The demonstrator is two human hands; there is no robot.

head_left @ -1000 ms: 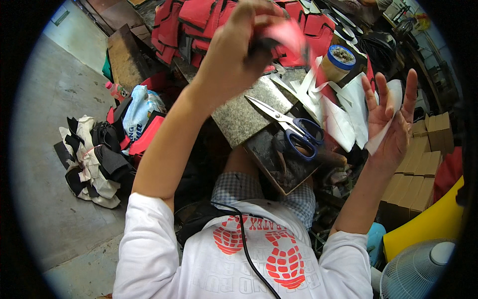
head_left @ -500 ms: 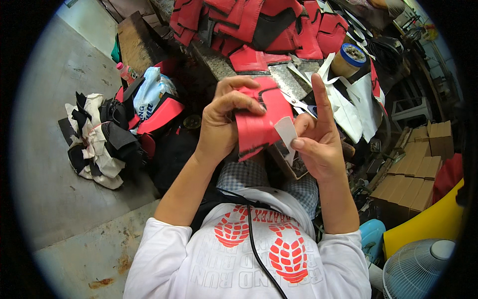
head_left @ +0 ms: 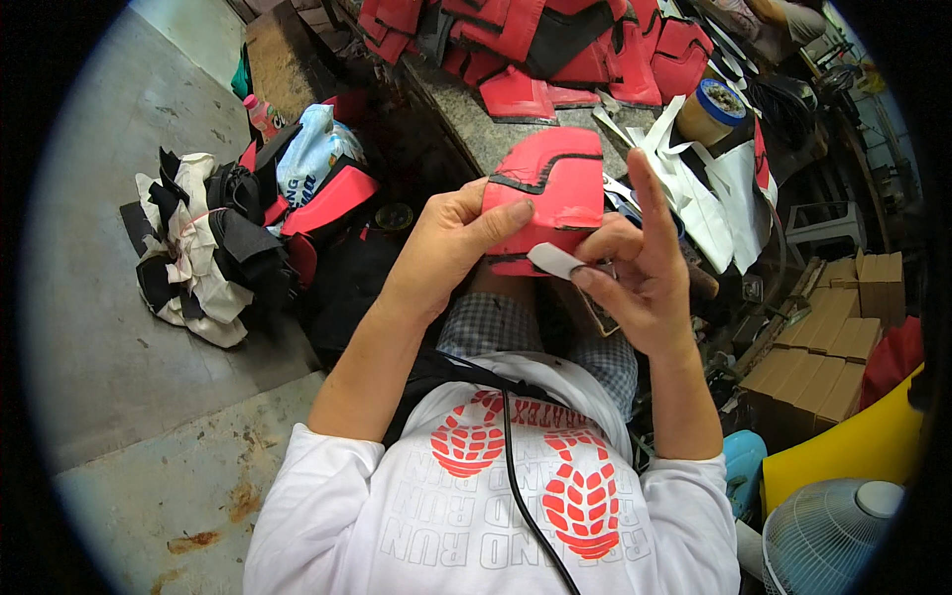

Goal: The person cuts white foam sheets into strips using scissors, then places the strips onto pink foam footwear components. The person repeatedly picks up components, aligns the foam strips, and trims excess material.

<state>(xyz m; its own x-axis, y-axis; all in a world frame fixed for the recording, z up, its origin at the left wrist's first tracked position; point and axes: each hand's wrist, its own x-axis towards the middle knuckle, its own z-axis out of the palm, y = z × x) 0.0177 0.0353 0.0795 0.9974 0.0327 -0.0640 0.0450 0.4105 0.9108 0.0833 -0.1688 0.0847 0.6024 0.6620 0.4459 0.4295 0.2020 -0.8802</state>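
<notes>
My left hand (head_left: 448, 238) is closed on a curved red panel (head_left: 565, 190), thumb on its face and fingers behind. The panel looks like a shoe upper piece, with a wavy black band across its face and a dark lower edge. By the panel's lower right, my right hand (head_left: 640, 258) pinches a small white strip (head_left: 555, 260) between thumb and bent fingers, while its index finger points straight up. Behind the panel and right hand, scissors (head_left: 617, 190) show only in part; whether that hand touches them I cannot tell.
Many red and black panels (head_left: 585, 50) lie heaped on the stone worktop (head_left: 476, 129). White offcuts (head_left: 699, 203) and a blue-rimmed jar (head_left: 710, 111) are at the right. Fabric bundles (head_left: 203, 248) sit left, cardboard boxes (head_left: 818, 362) and a fan (head_left: 833, 535) right.
The red panel has turned and risen, so its banded face shows more fully. My left thumb now lies across it. The white strip has swung from steep to nearly level. The view has shifted slightly.
</notes>
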